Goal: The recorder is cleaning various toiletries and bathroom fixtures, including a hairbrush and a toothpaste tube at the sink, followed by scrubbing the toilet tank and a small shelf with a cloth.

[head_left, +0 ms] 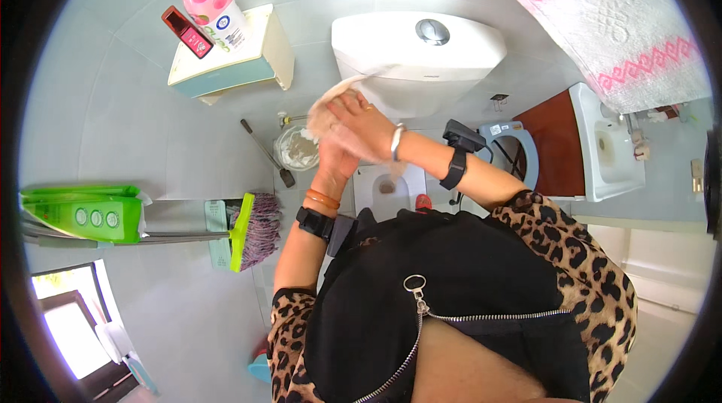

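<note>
A thin, pale pinkish cloth (338, 91) is bunched between my two hands, in front of the white toilet cistern (376, 42). My right hand (372, 130) comes in from the right with a white bangle at its wrist, its fingers closed over the cloth. Below it, my left hand (337, 161) is pressed against the same cloth; its fingers are mostly hidden behind the cloth and the right hand. Just left of the hands is a round waste basket (297, 149) holding white crumpled paper. The squat toilet (368, 188) lies beneath, partly covered by my body.
A wall shelf (233, 70) at upper left bears a pink-and-white spray bottle (214, 4) and a small red bottle (188, 32). Left stands a mop (262, 230); a long-handled tool (267, 152) leans nearby. Right are a grey seat frame (530, 158), a washbasin (605, 147) and a hanging towel (609, 19).
</note>
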A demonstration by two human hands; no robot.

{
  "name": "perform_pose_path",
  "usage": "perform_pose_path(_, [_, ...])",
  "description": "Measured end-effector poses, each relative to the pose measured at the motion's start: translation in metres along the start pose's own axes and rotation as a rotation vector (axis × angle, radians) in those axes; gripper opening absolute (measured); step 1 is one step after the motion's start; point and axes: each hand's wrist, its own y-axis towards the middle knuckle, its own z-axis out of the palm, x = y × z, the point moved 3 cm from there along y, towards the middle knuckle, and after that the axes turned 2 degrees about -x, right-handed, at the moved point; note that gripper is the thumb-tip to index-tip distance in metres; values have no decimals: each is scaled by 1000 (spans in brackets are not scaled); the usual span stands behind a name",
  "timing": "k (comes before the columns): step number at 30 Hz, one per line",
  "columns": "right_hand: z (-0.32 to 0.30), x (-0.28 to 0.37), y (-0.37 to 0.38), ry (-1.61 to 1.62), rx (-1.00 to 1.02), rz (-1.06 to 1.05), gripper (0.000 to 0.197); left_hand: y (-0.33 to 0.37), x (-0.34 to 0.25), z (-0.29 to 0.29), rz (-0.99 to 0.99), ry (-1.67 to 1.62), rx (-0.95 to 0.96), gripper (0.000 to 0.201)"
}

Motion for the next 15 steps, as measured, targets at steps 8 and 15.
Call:
perform_pose_path(8, [-111,-66,-54,125,-815,177,26,9,-40,62,518,1517,-266,29])
perform_pose_path(15, [-116,-166,-70,-145,-738,306,29,78,-13,102,1217,1797,-610,29])
